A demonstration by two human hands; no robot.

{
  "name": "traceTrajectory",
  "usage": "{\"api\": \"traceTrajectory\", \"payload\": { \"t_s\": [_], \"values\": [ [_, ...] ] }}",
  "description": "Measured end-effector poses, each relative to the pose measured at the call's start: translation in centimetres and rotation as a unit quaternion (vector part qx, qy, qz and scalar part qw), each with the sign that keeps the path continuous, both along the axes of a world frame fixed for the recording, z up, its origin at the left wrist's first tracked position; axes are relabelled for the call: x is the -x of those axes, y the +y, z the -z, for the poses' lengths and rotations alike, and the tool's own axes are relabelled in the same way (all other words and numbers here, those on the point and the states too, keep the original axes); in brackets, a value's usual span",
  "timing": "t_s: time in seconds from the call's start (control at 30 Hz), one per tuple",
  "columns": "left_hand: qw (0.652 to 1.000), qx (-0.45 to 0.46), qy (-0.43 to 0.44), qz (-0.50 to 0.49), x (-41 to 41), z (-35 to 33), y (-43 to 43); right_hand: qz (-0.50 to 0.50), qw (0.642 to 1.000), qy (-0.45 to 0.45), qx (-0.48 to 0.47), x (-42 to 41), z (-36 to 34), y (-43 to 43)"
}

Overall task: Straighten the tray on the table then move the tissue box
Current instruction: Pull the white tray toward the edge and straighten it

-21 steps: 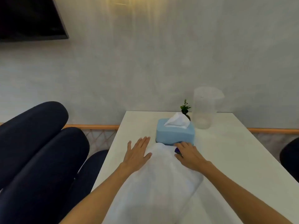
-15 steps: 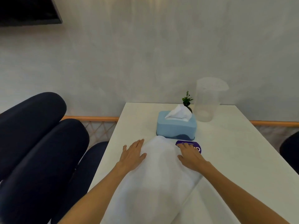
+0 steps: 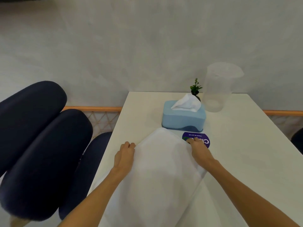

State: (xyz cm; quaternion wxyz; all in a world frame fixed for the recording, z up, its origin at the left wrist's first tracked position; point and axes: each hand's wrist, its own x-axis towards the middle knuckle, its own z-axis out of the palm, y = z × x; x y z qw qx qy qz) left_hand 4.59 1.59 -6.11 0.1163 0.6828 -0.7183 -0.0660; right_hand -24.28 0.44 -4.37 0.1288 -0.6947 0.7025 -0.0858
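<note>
On the white table (image 3: 237,145) against a grey wall, the left hand (image 3: 124,154) and right hand (image 3: 199,149) grip the side edges of the still-skewed white tray (image 3: 157,169) along the near-left edge, while the blue tissue box (image 3: 183,117) waits untouched just beyond it.

I saw both hands pull back toward me along the white tray (image 3: 157,169). The left hand (image 3: 124,154), which had lain flat with fingers spread, curled its fingers at the tray's left edge. The right hand (image 3: 199,149) slid off the far end and closed on the right edge. The tray came back with them, and a gap opened between it and the blue tissue box (image 3: 183,117). A purple round sticker (image 3: 196,139), almost hidden before, showed on the table (image 3: 246,145).
</note>
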Motion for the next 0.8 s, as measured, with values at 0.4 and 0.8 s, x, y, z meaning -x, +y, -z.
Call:
{"api": "traceTrajectory", "payload": {
  "t_s": [0.4, 0.8],
  "values": [
    [0.995, -0.005, -0.026, -0.099, -3.4, -0.3, 2.4, 0.180, 0.969, -0.169, -0.023, -2.4, -0.1, 5.1],
    [0.984, -0.012, 0.020, -0.176, -6.2, -0.6, 4.1, 0.131, 0.978, -0.149, -0.066, -6.5, 0.6, 3.1]
  ]
}}
